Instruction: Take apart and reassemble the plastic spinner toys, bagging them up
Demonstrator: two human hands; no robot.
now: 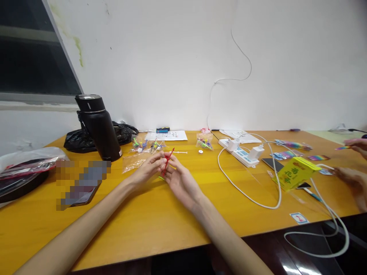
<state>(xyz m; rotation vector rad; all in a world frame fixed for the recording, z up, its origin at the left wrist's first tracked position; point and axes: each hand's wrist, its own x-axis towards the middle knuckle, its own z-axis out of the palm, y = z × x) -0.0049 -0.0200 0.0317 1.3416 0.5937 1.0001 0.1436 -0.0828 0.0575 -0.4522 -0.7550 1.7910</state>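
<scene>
Over the middle of the table, my left hand (152,167) pinches a thin red plastic piece (169,156) with a pointed, arrow-like tip. My right hand (181,179) is closed round the same piece from the other side, its palm turned partly up. A bit of yellow-green plastic (161,178) shows just below the fingers; what it joins is hidden. Beyond the hands lie a white plastic rod (180,152), a clear bag of small coloured parts (139,144), more loose coloured parts (156,146) and an opened clear wrapper (133,163).
A black flask (100,130) stands at left, near a phone (86,194). To the right are another parts bag (204,142), a white disc (200,152), a power strip (242,154) with looping cables and a yellow box (296,173). Another person's hands (354,179) are at far right.
</scene>
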